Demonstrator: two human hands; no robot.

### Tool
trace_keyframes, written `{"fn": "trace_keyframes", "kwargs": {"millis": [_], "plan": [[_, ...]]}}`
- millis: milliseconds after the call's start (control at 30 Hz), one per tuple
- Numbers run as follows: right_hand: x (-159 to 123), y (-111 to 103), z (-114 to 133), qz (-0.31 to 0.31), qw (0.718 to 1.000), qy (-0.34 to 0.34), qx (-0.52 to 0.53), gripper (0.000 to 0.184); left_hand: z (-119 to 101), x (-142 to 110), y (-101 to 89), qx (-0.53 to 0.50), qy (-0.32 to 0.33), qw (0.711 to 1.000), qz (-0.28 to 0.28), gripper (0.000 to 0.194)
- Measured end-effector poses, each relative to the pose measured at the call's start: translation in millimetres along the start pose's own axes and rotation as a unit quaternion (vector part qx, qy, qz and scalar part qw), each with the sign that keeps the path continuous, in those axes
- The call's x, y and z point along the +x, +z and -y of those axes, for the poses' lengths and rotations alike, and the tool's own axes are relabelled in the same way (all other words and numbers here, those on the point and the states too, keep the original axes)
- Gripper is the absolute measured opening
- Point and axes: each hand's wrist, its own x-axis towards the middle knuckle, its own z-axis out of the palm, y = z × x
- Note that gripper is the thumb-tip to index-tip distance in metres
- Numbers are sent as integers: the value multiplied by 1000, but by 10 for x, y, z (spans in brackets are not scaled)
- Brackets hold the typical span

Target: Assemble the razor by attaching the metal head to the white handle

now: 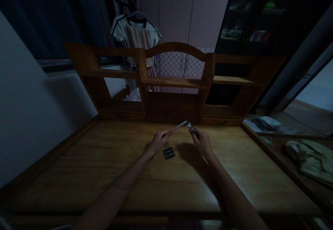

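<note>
My left hand [159, 140] is closed around one end of a thin, whitish stick-like object [180, 125], which slants up to the right. In my right hand [202, 142] is a small tool [193, 129] with a dark handle and a shiny metal head; its exact kind is too small and dim to make out. The metal head is close to the stick's far tip, and I cannot tell whether they touch. Below and between my hands, a small dark pack [169, 153] with several parallel dark bars lies flat on the wooden desk [145, 188].
A wooden shelf unit [174, 82] with drawers stands along the desk's back edge. Clothes [139, 35] hang behind it, before a pale wardrobe [177, 15]. To the right are papers [267, 123] and a light-coloured cloth or bag [312, 157]. A wall [39, 101] borders the left.
</note>
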Motion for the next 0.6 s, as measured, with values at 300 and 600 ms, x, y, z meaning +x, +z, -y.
{"fn": "trace_keyframes", "kwargs": {"millis": [300,600], "plan": [[-15,50,-38,12,1000,3,0,31,69,-5,36,-3,-11,1000,29,42],[-26,65,-56,21,1000,7,-10,33,83,5,38,-45,-47,998,20,46]]}}
